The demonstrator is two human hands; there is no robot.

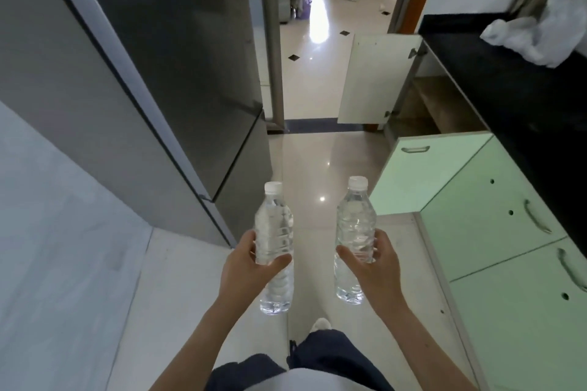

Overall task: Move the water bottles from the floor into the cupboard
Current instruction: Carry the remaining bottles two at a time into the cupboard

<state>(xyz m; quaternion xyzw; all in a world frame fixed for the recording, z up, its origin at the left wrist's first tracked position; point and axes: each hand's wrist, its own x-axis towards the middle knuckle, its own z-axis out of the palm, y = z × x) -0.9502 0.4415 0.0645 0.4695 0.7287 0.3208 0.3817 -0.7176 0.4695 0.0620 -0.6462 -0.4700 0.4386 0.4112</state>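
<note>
Hands are gripping water bottles at six o'clock, left hand [244,267] curling round the left bottle [273,225], right hand [378,267] round the right bottle [355,222], both upright above the floor [317,162], open cupboard [416,105] at two o'clock.

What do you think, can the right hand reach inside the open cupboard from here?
Probably not yet. The right hand grips its bottle well short of the open cupboard, and a swung-out green door stands between them. The floor ahead looks free, so stepping forward should help.
</note>
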